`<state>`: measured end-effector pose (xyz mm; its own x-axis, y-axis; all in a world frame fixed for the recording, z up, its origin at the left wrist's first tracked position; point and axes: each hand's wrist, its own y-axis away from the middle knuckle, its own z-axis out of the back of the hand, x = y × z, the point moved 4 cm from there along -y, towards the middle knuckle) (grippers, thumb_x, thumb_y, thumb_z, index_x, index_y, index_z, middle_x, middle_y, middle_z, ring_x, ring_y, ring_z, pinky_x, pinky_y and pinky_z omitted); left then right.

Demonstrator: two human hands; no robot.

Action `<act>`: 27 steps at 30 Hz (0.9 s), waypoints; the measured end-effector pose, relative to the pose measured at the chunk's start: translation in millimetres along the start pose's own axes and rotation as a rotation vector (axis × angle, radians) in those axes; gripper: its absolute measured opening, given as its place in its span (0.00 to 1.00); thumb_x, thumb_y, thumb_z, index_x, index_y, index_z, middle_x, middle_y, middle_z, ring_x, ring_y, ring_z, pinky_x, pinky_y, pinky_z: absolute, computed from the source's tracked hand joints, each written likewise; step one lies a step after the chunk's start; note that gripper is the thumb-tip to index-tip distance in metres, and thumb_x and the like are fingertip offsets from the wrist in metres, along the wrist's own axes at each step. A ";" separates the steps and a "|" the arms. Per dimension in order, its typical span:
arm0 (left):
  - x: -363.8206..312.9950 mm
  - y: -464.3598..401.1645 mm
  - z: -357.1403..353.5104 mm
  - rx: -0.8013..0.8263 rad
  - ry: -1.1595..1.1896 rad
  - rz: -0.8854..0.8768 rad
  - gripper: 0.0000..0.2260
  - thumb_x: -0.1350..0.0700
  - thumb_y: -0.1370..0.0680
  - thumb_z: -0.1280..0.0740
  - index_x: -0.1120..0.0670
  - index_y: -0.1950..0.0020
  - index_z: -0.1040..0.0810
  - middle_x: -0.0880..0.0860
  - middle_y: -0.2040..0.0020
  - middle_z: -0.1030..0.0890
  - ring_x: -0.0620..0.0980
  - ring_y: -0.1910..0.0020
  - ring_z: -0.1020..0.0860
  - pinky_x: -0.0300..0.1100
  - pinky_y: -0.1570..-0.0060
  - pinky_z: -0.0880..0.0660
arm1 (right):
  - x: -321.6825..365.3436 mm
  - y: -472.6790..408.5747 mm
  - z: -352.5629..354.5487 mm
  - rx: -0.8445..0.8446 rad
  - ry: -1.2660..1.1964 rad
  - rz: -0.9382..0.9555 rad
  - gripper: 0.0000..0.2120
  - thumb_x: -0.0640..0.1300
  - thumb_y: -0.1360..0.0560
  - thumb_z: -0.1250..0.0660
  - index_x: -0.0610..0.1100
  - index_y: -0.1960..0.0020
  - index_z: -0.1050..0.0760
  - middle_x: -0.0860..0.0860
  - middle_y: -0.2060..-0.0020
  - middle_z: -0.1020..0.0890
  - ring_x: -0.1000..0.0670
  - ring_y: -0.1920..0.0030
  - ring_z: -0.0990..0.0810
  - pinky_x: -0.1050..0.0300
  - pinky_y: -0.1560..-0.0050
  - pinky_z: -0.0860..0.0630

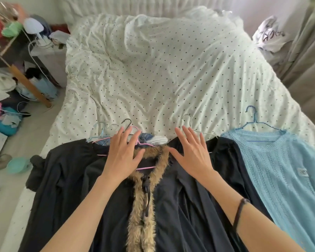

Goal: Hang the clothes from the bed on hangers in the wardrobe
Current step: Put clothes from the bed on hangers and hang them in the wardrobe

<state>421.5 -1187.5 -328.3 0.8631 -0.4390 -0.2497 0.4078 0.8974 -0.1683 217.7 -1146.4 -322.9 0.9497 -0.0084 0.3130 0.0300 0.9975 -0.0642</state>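
I can read no text anywhere. The white bag [269,36] past the bed's far right corner carries dark lettering too blurred for me to make out, and the small white patch [303,172] on the light blue sweater [284,171] has marks I cannot decipher.

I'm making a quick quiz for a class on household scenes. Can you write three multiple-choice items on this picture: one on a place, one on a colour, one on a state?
1. Where does the blue sweater lie?
A. right of the black coat
B. on the floor
C. on the pillow

2. What colour is the hanger in the sweater?
A. pink
B. blue
C. black

3. How are the hands?
A. both fists
B. both flat and open
C. one holds a hanger

Key: A, it lies right of the black coat; B, its hook is blue; B, left hand and right hand spread straight fingers.
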 end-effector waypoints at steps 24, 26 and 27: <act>-486.3 180.4 89.5 0.084 0.375 -0.979 0.24 0.41 0.25 0.47 0.50 0.32 0.38 0.60 0.31 0.33 0.63 0.30 0.38 0.62 0.36 0.36 | -117.8 560.5 275.4 -0.554 0.367 -0.948 0.32 0.63 0.27 0.47 0.45 0.29 0.34 0.43 0.33 0.29 0.40 0.32 0.32 0.38 0.34 0.46; -539.3 214.2 91.3 0.078 0.410 -1.082 0.25 0.41 0.24 0.47 0.51 0.32 0.37 0.60 0.32 0.32 0.62 0.31 0.38 0.62 0.38 0.35 | -124.0 616.0 293.9 -0.582 0.377 -1.025 0.34 0.65 0.26 0.49 0.45 0.28 0.36 0.43 0.32 0.31 0.41 0.30 0.34 0.40 0.33 0.48; -565.3 232.3 93.0 0.074 0.432 -1.126 0.25 0.41 0.24 0.47 0.51 0.31 0.37 0.60 0.32 0.32 0.60 0.31 0.39 0.60 0.38 0.35 | -128.0 643.2 302.2 -0.598 0.377 -1.062 0.34 0.66 0.26 0.51 0.46 0.28 0.37 0.43 0.31 0.32 0.42 0.29 0.36 0.41 0.32 0.48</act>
<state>56.0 -726.7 -137.5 -0.1523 -0.9422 -0.2983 0.8954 -0.0038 -0.4453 21.3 -482.4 -118.0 0.3989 -0.8967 0.1917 0.8680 0.3019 -0.3942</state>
